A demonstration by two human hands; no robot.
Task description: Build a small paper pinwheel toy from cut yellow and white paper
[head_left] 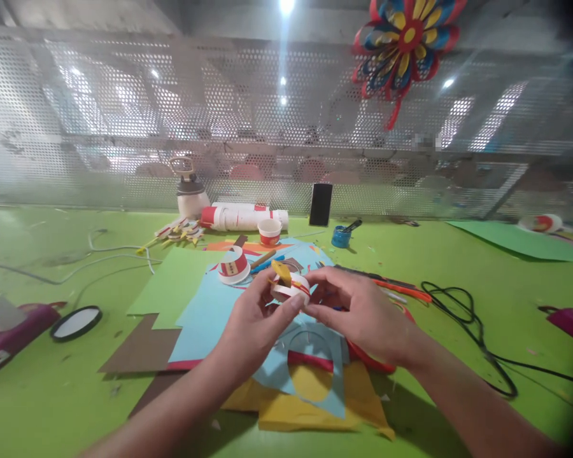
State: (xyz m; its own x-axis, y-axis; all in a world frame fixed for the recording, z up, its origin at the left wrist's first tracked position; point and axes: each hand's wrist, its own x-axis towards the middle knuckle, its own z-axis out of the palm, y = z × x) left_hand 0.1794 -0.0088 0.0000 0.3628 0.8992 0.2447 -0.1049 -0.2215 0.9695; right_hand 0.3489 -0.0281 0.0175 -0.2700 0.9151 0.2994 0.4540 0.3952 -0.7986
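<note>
Between both hands, above the sheets of coloured paper, is a small white and red paper cup piece with a yellow paper part standing up on its left side. My left hand is closed around its left and front, thumb across the front. The fingers of my right hand pinch at its right edge; their tips are partly hidden. Just behind lies an upturned red and white paper cup, beside blue pens. Below the hands is a light blue sheet with a round hole, over yellow paper.
Upright cup, stacked cups, blue jar and phone stand at the back. Black cable and orange-handled scissors lie right. A power strip and round black-rimmed disc lie left.
</note>
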